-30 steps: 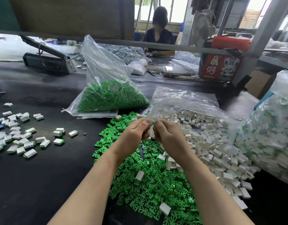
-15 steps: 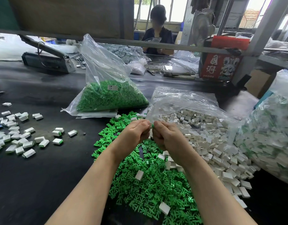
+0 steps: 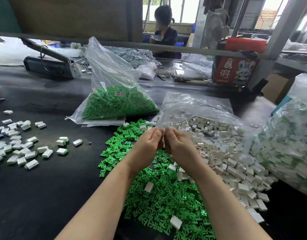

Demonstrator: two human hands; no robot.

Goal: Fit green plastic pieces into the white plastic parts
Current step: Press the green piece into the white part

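Hands meet above the green pile: left hand and right hand have fingers curled together, knuckles nearly touching; what they pinch is hidden. Judging by the task, press squarely, aligned, until the piece seats. Green pieces are small branched bits; white parts are boxy shells, heaped right on the table.

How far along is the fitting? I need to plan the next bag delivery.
Done: a scatter of fitted white parts with green ends lies on the table's left. In hand: the left hand and right hand are pressed together over the piles; what they hold is hidden. Left: a large loose green pile, a white pile and a full green bag. Mostly undone.
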